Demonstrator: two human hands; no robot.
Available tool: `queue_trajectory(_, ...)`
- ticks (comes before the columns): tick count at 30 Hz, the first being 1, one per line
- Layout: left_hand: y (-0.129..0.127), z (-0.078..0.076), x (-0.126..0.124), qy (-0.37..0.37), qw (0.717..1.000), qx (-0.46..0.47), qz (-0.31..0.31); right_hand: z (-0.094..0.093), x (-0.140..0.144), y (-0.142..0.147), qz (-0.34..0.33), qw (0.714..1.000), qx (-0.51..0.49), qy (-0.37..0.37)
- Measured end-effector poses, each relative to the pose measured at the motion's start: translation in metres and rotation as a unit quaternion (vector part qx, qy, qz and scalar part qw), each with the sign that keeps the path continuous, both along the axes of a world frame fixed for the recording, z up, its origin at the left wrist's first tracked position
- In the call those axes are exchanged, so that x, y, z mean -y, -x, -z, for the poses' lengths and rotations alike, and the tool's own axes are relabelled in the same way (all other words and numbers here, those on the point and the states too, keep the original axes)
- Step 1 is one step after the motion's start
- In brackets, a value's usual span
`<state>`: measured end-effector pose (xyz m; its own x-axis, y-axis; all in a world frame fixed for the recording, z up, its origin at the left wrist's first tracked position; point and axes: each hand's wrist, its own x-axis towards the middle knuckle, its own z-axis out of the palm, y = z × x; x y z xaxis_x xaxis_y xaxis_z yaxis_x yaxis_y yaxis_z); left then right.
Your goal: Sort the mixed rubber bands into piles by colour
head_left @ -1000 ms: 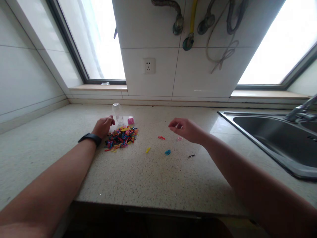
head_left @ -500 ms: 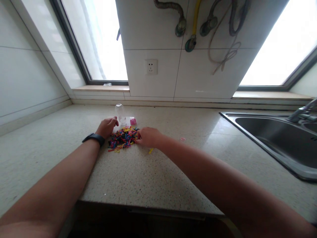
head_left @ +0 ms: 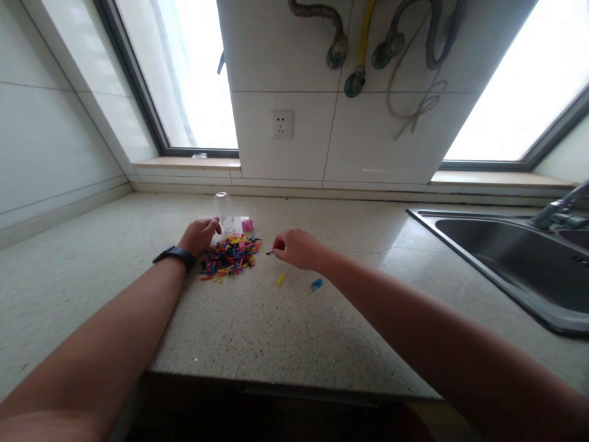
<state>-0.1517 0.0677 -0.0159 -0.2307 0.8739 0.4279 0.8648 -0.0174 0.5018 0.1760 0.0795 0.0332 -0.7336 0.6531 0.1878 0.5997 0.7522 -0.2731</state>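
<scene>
A small black piece is pinched in the right hand's fingertips, just right of the coloured pile on the counter. The left hand rests loosely curled, holding nothing, at the pile's far-left edge, near a clear jar. Yellow and blue pieces lie nearer.

Speckled stone countertop carries a multicoloured pile of small bands left of centre, a clear bottle and pink cap beyond, yellow piece and blue piece nearer.
</scene>
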Motion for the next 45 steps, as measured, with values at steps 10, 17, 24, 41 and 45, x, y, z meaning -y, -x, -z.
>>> queue_trajectory(10, 0.002, 0.001, 0.001, 0.013, 1.0, 0.005, 0.002, -0.012, -0.025, -0.144, 0.029, 0.978, -0.013, 0.208)
queue_trajectory(17, 0.005, 0.001, 0.001, 0.033, 0.999, -0.002, -0.005, -0.002, -0.025, -0.2, 0.005, 0.952, 0.062, 0.299)
queue_trajectory(24, -0.001, -0.003, 0.006, 0.068, 0.998, 0.001, -0.017, -0.009, -0.018, -0.195, -0.005, 0.945, 0.102, 0.309)
queue_trajectory(41, -0.006, -0.008, 0.01, 0.092, 0.996, 0.004, -0.019, -0.012, -0.012, -0.192, -0.039, 0.95, 0.101, 0.292)
queue_trajectory(45, -0.006, -0.007, 0.01, 0.091, 0.996, 0.003, -0.021, -0.008, -0.013, -0.19, -0.046, 0.955, 0.094, 0.277)
